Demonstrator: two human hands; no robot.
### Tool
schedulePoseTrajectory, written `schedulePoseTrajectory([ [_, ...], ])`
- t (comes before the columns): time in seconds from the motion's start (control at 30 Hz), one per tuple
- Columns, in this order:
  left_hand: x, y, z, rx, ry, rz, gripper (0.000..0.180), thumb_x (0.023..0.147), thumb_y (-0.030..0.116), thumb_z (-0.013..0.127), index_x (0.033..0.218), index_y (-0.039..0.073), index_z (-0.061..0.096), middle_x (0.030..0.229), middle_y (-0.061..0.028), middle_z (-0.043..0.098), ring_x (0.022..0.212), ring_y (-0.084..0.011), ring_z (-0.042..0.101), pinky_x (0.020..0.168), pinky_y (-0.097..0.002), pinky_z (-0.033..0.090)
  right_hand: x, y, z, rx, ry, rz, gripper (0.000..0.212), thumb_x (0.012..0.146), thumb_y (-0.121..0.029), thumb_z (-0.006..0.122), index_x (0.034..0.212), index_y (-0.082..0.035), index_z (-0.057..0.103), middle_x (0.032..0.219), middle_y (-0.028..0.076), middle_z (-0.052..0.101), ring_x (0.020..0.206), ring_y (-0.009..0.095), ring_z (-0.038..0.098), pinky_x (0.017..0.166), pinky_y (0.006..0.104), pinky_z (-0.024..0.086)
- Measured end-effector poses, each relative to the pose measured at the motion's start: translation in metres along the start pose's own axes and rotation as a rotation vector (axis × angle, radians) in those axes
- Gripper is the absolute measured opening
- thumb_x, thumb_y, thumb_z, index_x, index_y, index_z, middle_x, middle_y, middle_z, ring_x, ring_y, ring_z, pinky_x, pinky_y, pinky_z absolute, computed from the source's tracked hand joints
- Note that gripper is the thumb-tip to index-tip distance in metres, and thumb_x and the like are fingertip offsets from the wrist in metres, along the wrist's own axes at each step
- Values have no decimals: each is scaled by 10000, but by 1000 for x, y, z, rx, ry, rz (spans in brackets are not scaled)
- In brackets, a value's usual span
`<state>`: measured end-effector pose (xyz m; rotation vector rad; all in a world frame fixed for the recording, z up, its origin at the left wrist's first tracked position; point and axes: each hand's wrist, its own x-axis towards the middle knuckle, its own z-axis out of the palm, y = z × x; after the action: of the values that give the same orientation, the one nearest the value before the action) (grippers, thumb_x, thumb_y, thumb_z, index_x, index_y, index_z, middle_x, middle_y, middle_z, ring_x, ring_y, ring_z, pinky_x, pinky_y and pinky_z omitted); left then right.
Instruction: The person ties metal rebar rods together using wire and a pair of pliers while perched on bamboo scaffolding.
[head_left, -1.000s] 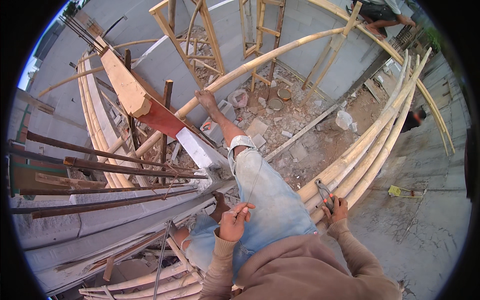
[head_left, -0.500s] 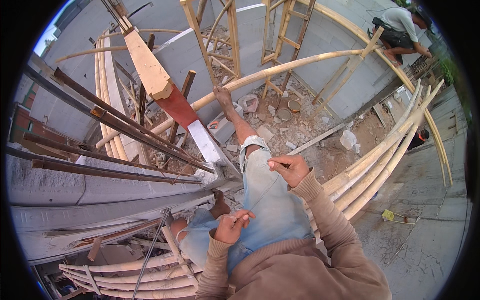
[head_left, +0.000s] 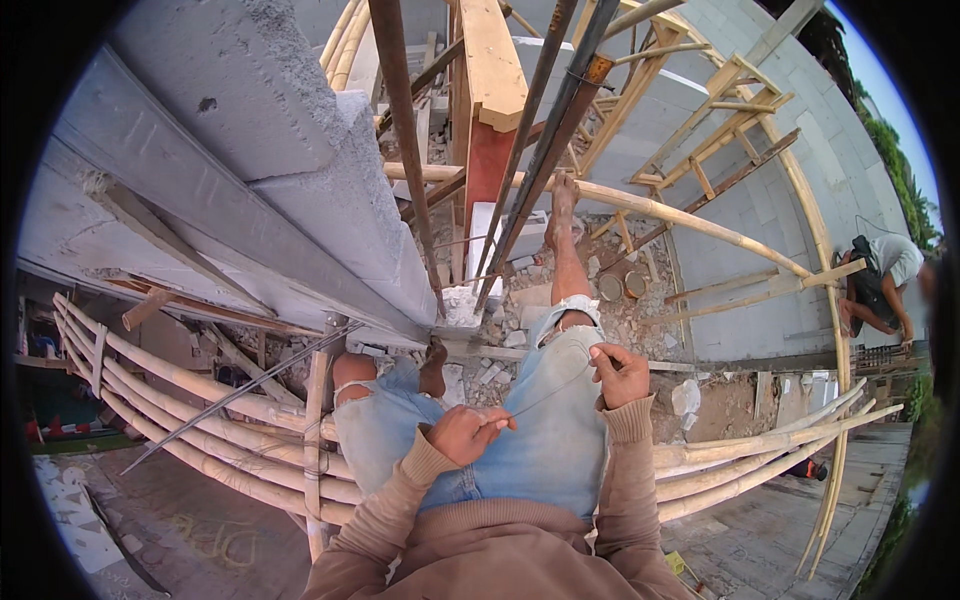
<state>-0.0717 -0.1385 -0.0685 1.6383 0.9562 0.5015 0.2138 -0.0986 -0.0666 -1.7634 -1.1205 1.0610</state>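
Observation:
My left hand (head_left: 466,432) and my right hand (head_left: 620,375) each pinch one end of a thin grey wire (head_left: 545,395) stretched across my lap, over pale blue denim shorts (head_left: 560,430). Both forearms wear tan knit sleeves. My right leg reaches forward, its bare foot (head_left: 563,200) resting on a bamboo pole (head_left: 690,215). My left knee (head_left: 352,372) is bent beside grey concrete blocks (head_left: 330,190). Rusty steel bars (head_left: 545,140) rise just in front of my hands.
Bundled curved bamboo poles (head_left: 210,410) run under me left to right. A wooden beam with a red part (head_left: 488,110) stands ahead. Rubble and round lids (head_left: 612,287) lie far below. Another person (head_left: 880,280) crouches on scaffolding at the right. Bamboo ladder frames (head_left: 720,130) lean against block walls.
My head has turned left, swinging the view. My right hand came from the bamboo at the right, where it held a tool, to my lap and now pinches the wire.

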Motion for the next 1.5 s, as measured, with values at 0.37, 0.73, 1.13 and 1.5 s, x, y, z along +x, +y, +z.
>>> schedulePoseTrajectory([
  [0.37,-7,-23,7,-51,156,-1,224,995,164,513,1034,31,690,621,-82,550,565,-189,553,592,-334,466,10,-4,34,169,26,-115,180,947,-158,659,977,19,659,744,31,653,581,67,552,533,207,445],
  [0.73,39,-60,20,429,372,134,409,994,176,521,1386,62,525,1111,-181,689,958,-347,661,819,-369,519,83,-20,95,403,61,29,144,960,-143,612,956,0,593,738,60,627,576,130,608,551,287,518],
  [1.13,128,-89,-22,-281,820,-47,443,1027,222,504,1361,-69,495,1290,-161,614,1201,-225,565,1004,-321,428,115,-127,64,-1119,196,-990,151,820,-138,620,938,-44,628,828,106,648,819,266,698,714,404,555],
  [1.5,152,-97,-17,-640,890,-203,471,1048,331,464,1334,-32,552,1245,-107,653,1153,-204,596,964,-322,415,144,-27,136,-315,-406,-241,182,901,-188,624,990,-55,709,950,193,702,921,370,661,828,440,505],
])
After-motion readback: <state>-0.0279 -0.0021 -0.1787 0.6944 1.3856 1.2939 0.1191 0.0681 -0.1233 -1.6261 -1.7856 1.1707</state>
